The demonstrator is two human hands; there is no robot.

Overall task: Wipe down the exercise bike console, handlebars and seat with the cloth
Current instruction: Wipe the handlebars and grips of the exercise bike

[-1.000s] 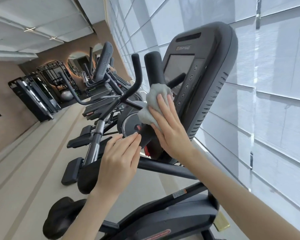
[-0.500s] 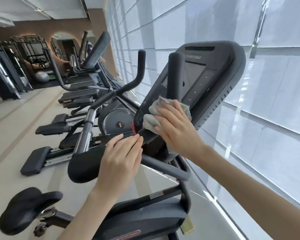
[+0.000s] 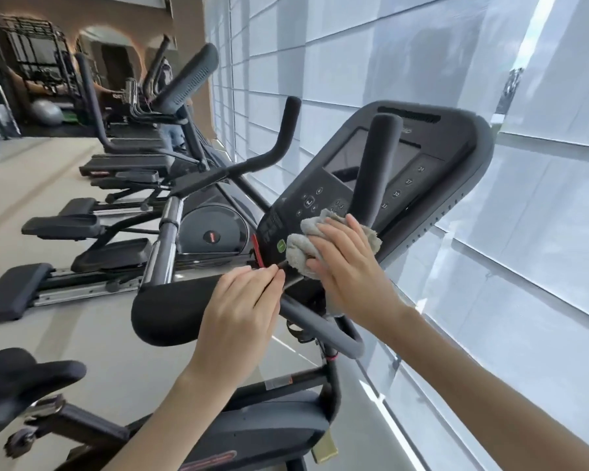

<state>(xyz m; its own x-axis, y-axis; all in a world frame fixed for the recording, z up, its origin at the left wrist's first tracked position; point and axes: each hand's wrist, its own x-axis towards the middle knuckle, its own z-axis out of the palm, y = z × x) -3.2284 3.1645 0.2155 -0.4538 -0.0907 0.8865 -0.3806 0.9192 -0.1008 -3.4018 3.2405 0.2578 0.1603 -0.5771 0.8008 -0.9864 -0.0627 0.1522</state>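
The bike's dark console (image 3: pixel 422 158) tilts up at centre right, with an upright handlebar post (image 3: pixel 378 164) in front of its screen. My right hand (image 3: pixel 347 270) presses a crumpled grey cloth (image 3: pixel 300 249) flat against the console's lower panel, fingers fairly straight. My left hand (image 3: pixel 242 311) rests over the handlebar, fingertips touching the console's bottom edge beside a red clip (image 3: pixel 258 253). A padded handlebar end (image 3: pixel 170 307) sticks out to the left. The black seat (image 3: pixel 21 385) is at the lower left.
A row of other exercise machines (image 3: pixel 123 232) runs along the left toward the back wall. Pale window blinds (image 3: pixel 490 300) fill the right side, close behind the console. The bike's frame and housing (image 3: pixel 269 430) lie below my arms.
My right hand has slid the cloth down from the upright handlebar post onto the console's lower panel. My left hand has stayed at the console's bottom edge.
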